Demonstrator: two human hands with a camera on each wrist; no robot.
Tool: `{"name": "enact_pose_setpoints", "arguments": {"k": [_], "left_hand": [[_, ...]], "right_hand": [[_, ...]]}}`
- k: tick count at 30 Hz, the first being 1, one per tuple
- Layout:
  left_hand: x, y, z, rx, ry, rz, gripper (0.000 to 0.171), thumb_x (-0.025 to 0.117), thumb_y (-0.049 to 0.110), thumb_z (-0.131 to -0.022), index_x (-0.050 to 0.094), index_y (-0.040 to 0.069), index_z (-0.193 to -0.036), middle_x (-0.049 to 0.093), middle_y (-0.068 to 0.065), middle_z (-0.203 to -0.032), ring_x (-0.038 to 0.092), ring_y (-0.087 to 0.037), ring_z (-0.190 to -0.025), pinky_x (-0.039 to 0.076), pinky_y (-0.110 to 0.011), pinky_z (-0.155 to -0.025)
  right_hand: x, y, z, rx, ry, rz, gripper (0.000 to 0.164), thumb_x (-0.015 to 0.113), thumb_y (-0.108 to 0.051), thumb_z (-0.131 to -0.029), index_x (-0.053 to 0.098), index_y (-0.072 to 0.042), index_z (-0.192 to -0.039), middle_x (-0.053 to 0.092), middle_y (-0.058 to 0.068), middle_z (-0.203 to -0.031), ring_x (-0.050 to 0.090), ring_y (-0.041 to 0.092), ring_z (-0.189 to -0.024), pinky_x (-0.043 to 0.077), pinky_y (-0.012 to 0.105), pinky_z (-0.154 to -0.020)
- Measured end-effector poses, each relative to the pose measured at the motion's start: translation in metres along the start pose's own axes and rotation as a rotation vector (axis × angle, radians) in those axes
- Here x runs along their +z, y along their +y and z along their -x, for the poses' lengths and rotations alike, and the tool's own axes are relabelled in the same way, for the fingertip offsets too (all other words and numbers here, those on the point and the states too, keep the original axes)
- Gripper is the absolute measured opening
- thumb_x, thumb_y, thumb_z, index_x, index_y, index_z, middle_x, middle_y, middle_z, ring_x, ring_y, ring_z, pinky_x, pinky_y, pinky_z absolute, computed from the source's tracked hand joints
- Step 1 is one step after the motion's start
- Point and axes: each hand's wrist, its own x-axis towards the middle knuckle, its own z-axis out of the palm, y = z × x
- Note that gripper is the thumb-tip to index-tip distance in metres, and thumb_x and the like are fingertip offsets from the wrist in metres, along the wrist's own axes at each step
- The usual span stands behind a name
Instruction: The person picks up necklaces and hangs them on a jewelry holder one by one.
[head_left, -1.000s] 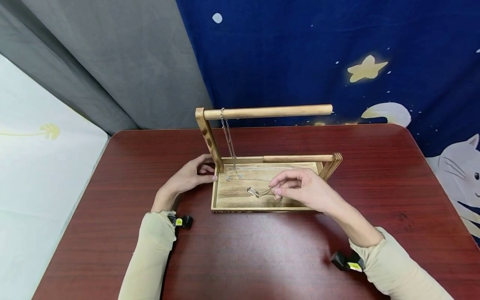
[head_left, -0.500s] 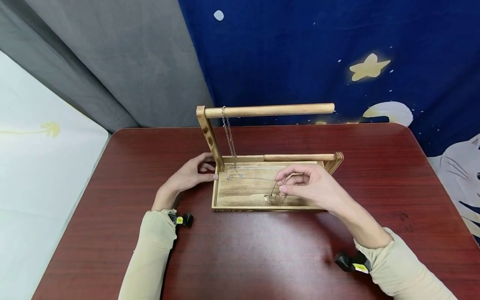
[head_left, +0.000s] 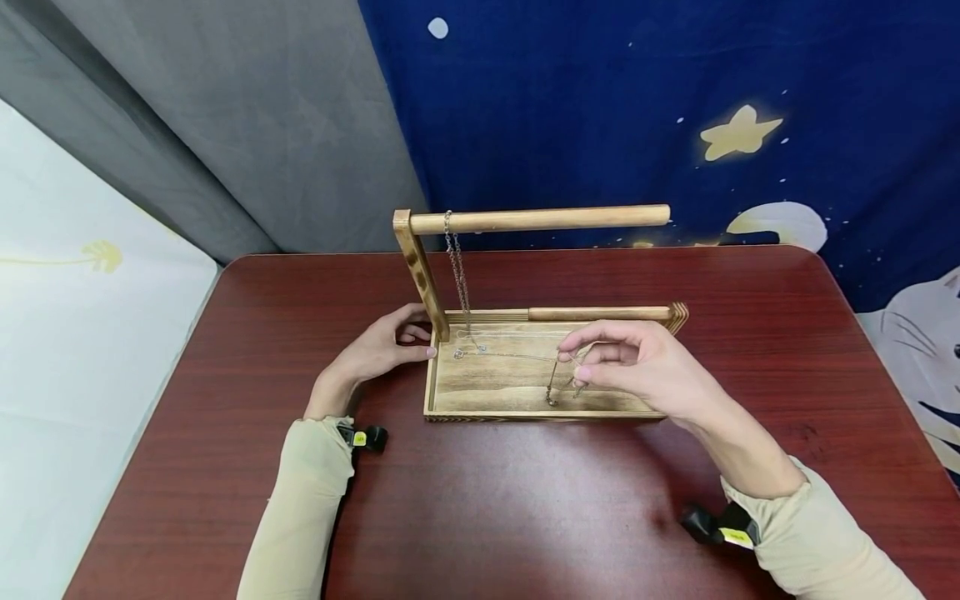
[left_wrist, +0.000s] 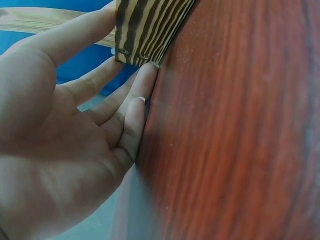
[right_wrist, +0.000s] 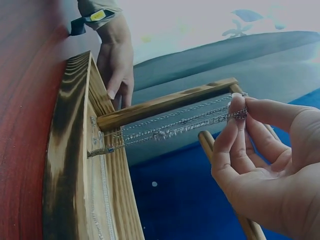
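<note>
A wooden jewelry stand (head_left: 487,398) has a shallow tray base and an upper bar (head_left: 540,220) on a left post. My left hand (head_left: 375,346) grips the tray's left end beside the post; in the left wrist view the fingertips meet its striped corner (left_wrist: 145,30). My right hand (head_left: 637,367), above the tray's right half, pinches a necklace (right_wrist: 170,133) between thumb and fingertips. Its chain strands stretch down from the fingers toward the tray in the right wrist view. Another necklace (head_left: 461,279) hangs from the upper bar near the post. A thin necklace with a small pendant (head_left: 459,355) lies in the tray.
A lower bar (head_left: 600,314) runs along the back of the stand to a short right post (head_left: 678,317). The stand rests on a dark red wooden table (head_left: 510,508). Behind the table hang a grey curtain (head_left: 285,125) and a blue starry cloth (head_left: 562,108).
My right hand has moved right and slightly up with the necklace, whose lower end has swung right and now hangs beneath the fingers. My left hand keeps its hold on the stand.
</note>
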Motion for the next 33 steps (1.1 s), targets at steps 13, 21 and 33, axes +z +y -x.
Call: {"name": "enact_pose_setpoints", "arguments": {"k": [13,21,33], "left_hand": [[-0.001,0.000,0.000,-0.005,-0.001,0.000,0.068,0.077,0.012,-0.088,0.043,0.005,-0.147,0.052,-0.014,-0.140,0.059,-0.028,-0.114,0.049,-0.031,-0.089],[0.000,-0.001,0.000,-0.007,0.004,-0.002,0.067,0.077,0.011,-0.088,0.044,0.004,-0.146,0.052,-0.015,-0.139,0.059,-0.029,-0.113,0.048,-0.030,-0.089],[0.000,0.000,0.000,-0.013,0.008,-0.007,0.066,0.077,0.011,-0.088,0.044,0.005,-0.146,0.053,-0.015,-0.138,0.059,-0.029,-0.113,0.048,-0.028,-0.087]], "right_hand": [[-0.008,-0.008,0.007,-0.029,-0.023,-0.039,0.035,0.070,0.002,-0.090,0.064,0.003,-0.125,0.065,0.022,-0.120,0.071,0.024,-0.089,0.057,0.033,-0.076],[-0.013,-0.013,0.011,-0.069,-0.027,-0.029,0.038,0.071,0.006,-0.087,0.063,0.004,-0.125,0.065,0.019,-0.120,0.071,0.025,-0.084,0.056,0.030,-0.072],[-0.023,-0.020,0.023,-0.180,0.021,-0.010,0.039,0.068,0.014,-0.085,0.063,0.005,-0.123,0.065,0.014,-0.118,0.067,0.017,-0.082,0.049,0.026,-0.059]]}}
